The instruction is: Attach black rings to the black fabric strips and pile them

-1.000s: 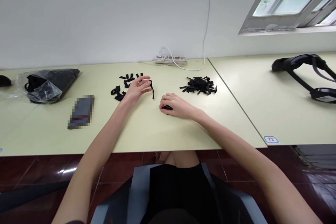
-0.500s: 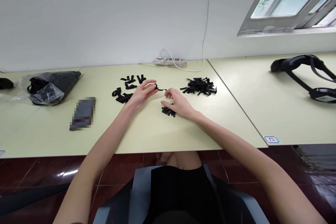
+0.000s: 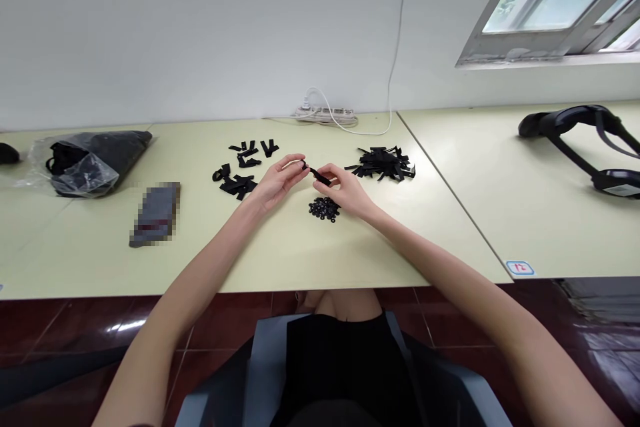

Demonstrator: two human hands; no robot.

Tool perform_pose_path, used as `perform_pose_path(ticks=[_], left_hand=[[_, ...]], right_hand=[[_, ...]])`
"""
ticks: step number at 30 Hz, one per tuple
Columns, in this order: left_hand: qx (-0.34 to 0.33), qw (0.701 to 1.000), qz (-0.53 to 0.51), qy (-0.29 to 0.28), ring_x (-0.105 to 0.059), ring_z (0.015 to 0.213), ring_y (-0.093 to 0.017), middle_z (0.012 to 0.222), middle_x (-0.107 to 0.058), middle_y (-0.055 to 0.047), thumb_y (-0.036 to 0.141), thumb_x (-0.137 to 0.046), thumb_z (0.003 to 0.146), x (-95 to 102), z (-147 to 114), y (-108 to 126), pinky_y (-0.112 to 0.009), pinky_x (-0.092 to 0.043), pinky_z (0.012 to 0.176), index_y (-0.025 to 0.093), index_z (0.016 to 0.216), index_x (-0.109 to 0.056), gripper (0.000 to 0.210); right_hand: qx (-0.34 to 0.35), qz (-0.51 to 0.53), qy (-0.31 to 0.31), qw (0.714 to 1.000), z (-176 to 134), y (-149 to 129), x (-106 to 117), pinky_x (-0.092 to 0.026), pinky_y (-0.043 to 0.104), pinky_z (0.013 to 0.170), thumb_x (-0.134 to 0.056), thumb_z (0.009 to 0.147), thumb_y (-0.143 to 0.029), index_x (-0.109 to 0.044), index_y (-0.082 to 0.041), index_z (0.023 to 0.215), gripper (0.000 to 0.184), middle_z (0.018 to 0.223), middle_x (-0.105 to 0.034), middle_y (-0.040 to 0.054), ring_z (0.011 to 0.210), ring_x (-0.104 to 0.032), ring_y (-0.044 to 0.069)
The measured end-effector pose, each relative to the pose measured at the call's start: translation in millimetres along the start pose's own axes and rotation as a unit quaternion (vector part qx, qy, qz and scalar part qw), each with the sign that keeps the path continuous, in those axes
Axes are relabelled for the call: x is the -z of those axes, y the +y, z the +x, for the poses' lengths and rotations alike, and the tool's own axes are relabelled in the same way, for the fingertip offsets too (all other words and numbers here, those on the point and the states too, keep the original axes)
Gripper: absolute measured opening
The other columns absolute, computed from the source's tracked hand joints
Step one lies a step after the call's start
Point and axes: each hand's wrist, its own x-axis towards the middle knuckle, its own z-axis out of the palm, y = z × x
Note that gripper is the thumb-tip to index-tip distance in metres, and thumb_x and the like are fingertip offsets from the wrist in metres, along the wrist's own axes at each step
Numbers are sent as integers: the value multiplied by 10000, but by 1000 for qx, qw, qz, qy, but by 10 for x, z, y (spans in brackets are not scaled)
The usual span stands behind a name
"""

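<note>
A short black strap (image 3: 321,177) stretches between my two hands above the table. My left hand (image 3: 280,183) pinches its left end, where a small dark piece shows at the fingertips. The strap's right end is between the thumb and fingers of my right hand (image 3: 345,190). Just below the right hand lies a pile of small black rings (image 3: 324,209). Left of my left hand are several scattered black straps (image 3: 239,185), some looped or folded. A bigger heap of black straps (image 3: 383,164) lies to the right of my right hand.
Behind the hands, a white power strip (image 3: 327,115) with a cable sits against the wall. A plastic bag with black contents (image 3: 100,163) and a pixelated dark item (image 3: 156,213) lie on the left. A black headset (image 3: 595,147) rests on the right-hand table.
My right hand now grips the strap, with its fingers closed on it. The strap shows wider and slants downward to the right. My left hand has shifted slightly right.
</note>
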Motion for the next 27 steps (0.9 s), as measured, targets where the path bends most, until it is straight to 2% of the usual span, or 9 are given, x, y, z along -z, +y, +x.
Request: perform_pose_path(ticks=[6,9,11,14,17,19,23,25,27], left_hand=[[-15,1000,-3,1,-782,1246,-243,1144,-791,-68,371,-949,897,-41,-17,16,-477,-546,1349,210,1104,-799,302],[-35,995,85,-23,-785,1158,-243,1243,-789,-81,487,-937,917,-101,-82,62,-496,-579,1267,218,1098,-813,347],[-53,981,175,-58,-779,1125,-255,1297,-794,-93,542,-922,926,-140,-130,86,-484,-595,1178,232,1145,-825,392],[-78,957,260,-104,-757,1063,-267,1210,-815,-100,583,-895,932,-173,-171,89,-435,-589,1022,233,1105,-832,395],[-87,953,270,-105,-728,973,-256,1074,-810,-91,591,-870,939,-171,-170,70,-419,-563,941,225,994,-828,372],[-89,954,267,-100,-719,965,-252,1067,-807,-91,587,-859,949,-163,-164,67,-418,-556,944,224,987,-839,366],[-88,956,266,-87,-710,964,-244,1067,-798,-86,575,-847,960,-154,-163,83,-410,-560,956,220,988,-842,356],[-87,955,271,-85,-712,959,-247,1041,-796,-84,579,-844,959,-151,-162,84,-409,-562,951,222,977,-837,358],[-87,954,275,-87,-720,963,-254,1025,-801,-85,590,-840,956,-147,-158,74,-409,-560,947,224,969,-834,366]], right_hand=[[-20,46,20,999,42,50,17,-554,379,870,-651,1026,-509,-699,-250,1077,268,976,-778,26,887,-680,200],[-23,42,36,998,53,71,27,-541,377,847,-638,1027,-515,-669,-260,988,260,924,-772,23,861,-682,203],[-23,33,39,998,46,63,33,-531,372,831,-637,1036,-532,-654,-263,946,284,896,-756,17,846,-675,200],[-25,16,39,999,25,38,36,-522,365,815,-645,1043,-529,-675,-260,954,285,891,-752,14,838,-671,198],[-37,-13,41,998,13,30,33,-522,368,804,-637,1053,-496,-670,-260,941,264,871,-748,16,811,-663,198],[-38,-28,55,997,16,38,32,-529,370,804,-638,1050,-468,-648,-264,957,225,881,-739,18,816,-662,201],[29,-91,105,990,19,38,39,-544,383,822,-657,1041,-400,-582,-282,1057,140,977,-719,31,863,-661,216],[70,-149,91,982,8,24,46,-538,394,843,-637,1071,-380,-582,-286,1072,109,1034,-720,49,912,-668,231],[82,-199,56,975,-8,13,50,-518,392,832,-637,1101,-394,-604,-284,1078,117,1056,-735,61,956,-686,248]])
